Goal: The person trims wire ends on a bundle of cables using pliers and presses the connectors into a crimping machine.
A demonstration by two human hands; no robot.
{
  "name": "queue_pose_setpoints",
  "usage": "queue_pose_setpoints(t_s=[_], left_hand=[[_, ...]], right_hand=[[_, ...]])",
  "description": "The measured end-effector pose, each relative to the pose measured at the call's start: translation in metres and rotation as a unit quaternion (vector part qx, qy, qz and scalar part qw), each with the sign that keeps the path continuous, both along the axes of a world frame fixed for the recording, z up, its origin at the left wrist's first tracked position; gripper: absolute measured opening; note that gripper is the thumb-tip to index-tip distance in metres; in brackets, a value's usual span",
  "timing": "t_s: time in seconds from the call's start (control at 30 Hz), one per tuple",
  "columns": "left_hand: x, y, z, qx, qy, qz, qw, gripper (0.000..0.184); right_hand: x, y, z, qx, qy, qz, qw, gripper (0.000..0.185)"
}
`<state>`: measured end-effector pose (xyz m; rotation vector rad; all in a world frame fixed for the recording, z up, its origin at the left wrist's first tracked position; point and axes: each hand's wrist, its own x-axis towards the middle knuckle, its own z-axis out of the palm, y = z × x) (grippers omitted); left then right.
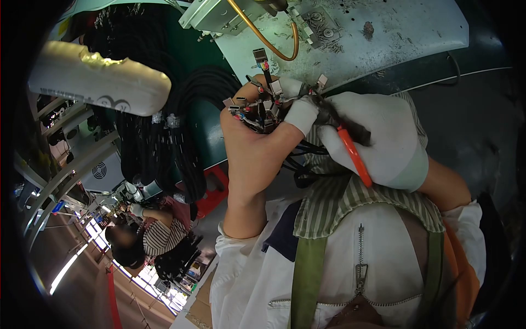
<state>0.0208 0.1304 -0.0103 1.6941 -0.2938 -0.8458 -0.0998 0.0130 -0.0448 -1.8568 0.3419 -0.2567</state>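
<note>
My left hand (255,145), bare except for white covers on some fingertips, is closed round a bunch of black cables with small metal connectors (268,107) and coloured wires at their ends. My right hand (378,134) wears a white glove with dark stains and is wrapped round a tool with an orange-red handle (354,156). The tool's tip lies among the fingers beside one connector (321,81), and its exact contact is hidden. Black cables (307,159) hang below my hands in front of the striped apron (334,205).
A metal machine (224,21) with a brass-coloured tube (297,41) stands on the pale, scrap-strewn worktop (394,38). Black cable bundles (181,109) lie at the left, under a white lamp-like tube (98,79). A red stool (213,192) and a person in stripes (164,236) are beyond.
</note>
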Motion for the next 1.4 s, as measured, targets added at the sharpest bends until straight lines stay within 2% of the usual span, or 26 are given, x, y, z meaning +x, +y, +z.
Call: queue_pose_setpoints(t_s=[0.03, 0.1, 0.13, 0.2, 0.23, 0.3, 0.43, 0.5, 0.53, 0.6, 0.7, 0.87, 1.03, 1.23, 1.3, 1.33, 1.4], left_hand=[[0.001, 0.001, -0.001, 0.0, 0.0, 0.001, 1.0, 0.016], [0.003, 0.002, -0.003, -0.042, 0.016, -0.005, 0.999, 0.015], [0.004, 0.002, -0.004, -0.056, 0.021, -0.007, 0.998, 0.015], [0.006, 0.003, -0.006, -0.04, 0.025, 0.003, 0.999, 0.014], [0.008, 0.004, -0.007, -0.04, 0.025, 0.003, 0.999, 0.014], [0.015, 0.006, -0.008, 0.006, 0.085, -0.02, 0.996, 0.015], [0.016, 0.003, -0.011, 0.015, 0.047, -0.067, 0.997, 0.02], [0.02, 0.001, -0.007, 0.019, 0.118, -0.033, 0.992, 0.016], [0.018, 0.0, -0.008, 0.019, 0.118, -0.035, 0.992, 0.016], [0.013, -0.004, -0.009, 0.031, 0.043, -0.032, 0.998, 0.017], [0.011, -0.007, -0.004, 0.024, 0.047, -0.037, 0.998, 0.017], [0.009, -0.009, -0.003, 0.023, 0.033, -0.048, 0.998, 0.018], [0.006, -0.008, -0.002, 0.016, 0.005, -0.052, 0.998, 0.021], [0.002, -0.01, -0.001, -0.049, -0.013, -0.066, 0.997, 0.02], [-0.002, -0.01, 0.0, -0.015, -0.052, -0.043, 0.998, 0.018], [-0.004, -0.011, 0.001, -0.014, -0.05, -0.041, 0.998, 0.018], [-0.006, -0.011, 0.001, -0.019, -0.095, -0.039, 0.995, 0.016]], right_hand=[[0.001, -0.001, 0.001, 0.0, 0.0, 0.001, 1.0, 0.019], [0.002, -0.005, 0.003, 0.135, 0.018, 0.037, 0.99, 0.021], [0.002, -0.008, 0.007, 0.135, 0.018, 0.038, 0.99, 0.021], [0.004, -0.012, 0.013, 0.26, 0.103, 0.071, 0.957, 0.019], [0.003, -0.011, 0.009, 0.261, 0.103, 0.07, 0.957, 0.019], [0.002, -0.007, -0.004, 0.12, 0.016, 0.052, 0.991, 0.019], [0.001, -0.016, -0.003, 0.166, 0.031, 0.07, 0.983, 0.02], [-0.001, -0.016, 0.0, 0.011, 0.028, 0.045, 0.999, 0.02], [-0.002, -0.016, -0.001, 0.011, 0.027, 0.044, 0.999, 0.02], [-0.004, -0.016, -0.002, -0.244, -0.024, -0.021, 0.969, 0.027], [-0.007, -0.018, 0.0, -0.285, -0.004, -0.006, 0.959, 0.036], [-0.009, -0.016, 0.003, -0.304, -0.001, -0.007, 0.953, 0.035], [-0.003, -0.019, 0.033, -0.346, 0.03, 0.011, 0.938, 0.038], [-0.013, -0.014, 0.003, -0.255, -0.021, -0.013, 0.967, 0.034], [-0.013, -0.011, 0.001, -0.1, -0.045, -0.007, 0.994, 0.02], [-0.013, -0.01, 0.003, -0.098, -0.044, -0.006, 0.994, 0.02], [-0.012, -0.011, 0.006, 0.025, -0.006, 0.009, 1.0, 0.017]])
